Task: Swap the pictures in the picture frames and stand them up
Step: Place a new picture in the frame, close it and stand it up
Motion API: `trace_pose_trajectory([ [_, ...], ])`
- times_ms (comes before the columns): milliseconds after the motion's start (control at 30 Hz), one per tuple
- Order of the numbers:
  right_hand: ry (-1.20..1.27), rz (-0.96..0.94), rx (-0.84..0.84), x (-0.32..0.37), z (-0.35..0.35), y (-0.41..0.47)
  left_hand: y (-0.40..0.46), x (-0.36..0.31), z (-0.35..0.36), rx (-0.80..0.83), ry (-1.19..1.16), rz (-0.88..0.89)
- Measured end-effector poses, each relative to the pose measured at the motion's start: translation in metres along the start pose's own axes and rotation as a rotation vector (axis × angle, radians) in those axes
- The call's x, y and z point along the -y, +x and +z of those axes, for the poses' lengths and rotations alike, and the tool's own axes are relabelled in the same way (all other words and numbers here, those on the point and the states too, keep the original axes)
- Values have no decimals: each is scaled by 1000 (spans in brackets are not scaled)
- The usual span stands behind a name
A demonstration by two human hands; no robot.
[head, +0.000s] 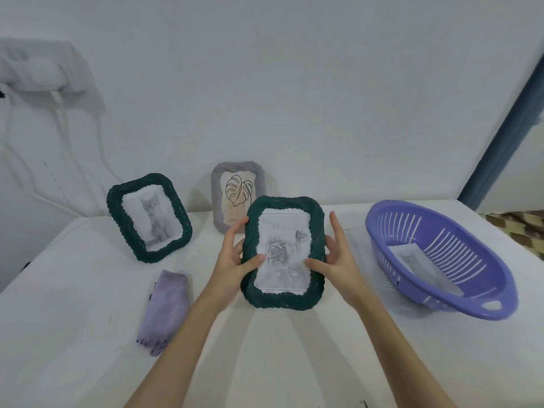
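Green frame with rose print [284,251], mid-table: left hand [235,254] and right hand [338,254] clasp its sides, thumbs on the print; standing it up probably comes next.

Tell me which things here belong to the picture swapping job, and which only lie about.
Job: rose frame, held by left hand and right hand; cat frame; leaf frame; loose print in the basket.

Lying about: purple cloth; cables on the wall.
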State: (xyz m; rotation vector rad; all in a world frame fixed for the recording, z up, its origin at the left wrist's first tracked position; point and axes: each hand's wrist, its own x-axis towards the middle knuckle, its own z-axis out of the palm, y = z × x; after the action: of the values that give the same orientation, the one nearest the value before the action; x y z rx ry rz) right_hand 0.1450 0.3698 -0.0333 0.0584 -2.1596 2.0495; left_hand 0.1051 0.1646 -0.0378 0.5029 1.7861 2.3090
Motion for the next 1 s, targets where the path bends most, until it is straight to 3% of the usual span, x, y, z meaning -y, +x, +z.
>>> trace_pose_trajectory([
  [300,25,-227,-47,19,-17,24,35,0,14,152,18,23],
  [533,-150,-292,-118,10,-33,61,95,10,11,283,416,26],
  [833,-209,-319,-327,-18,-57,138,182,35,26,185,506,39],
  [1000,-232,-316,-416,-39,-66,160,217,52,32,234,519,62],
])
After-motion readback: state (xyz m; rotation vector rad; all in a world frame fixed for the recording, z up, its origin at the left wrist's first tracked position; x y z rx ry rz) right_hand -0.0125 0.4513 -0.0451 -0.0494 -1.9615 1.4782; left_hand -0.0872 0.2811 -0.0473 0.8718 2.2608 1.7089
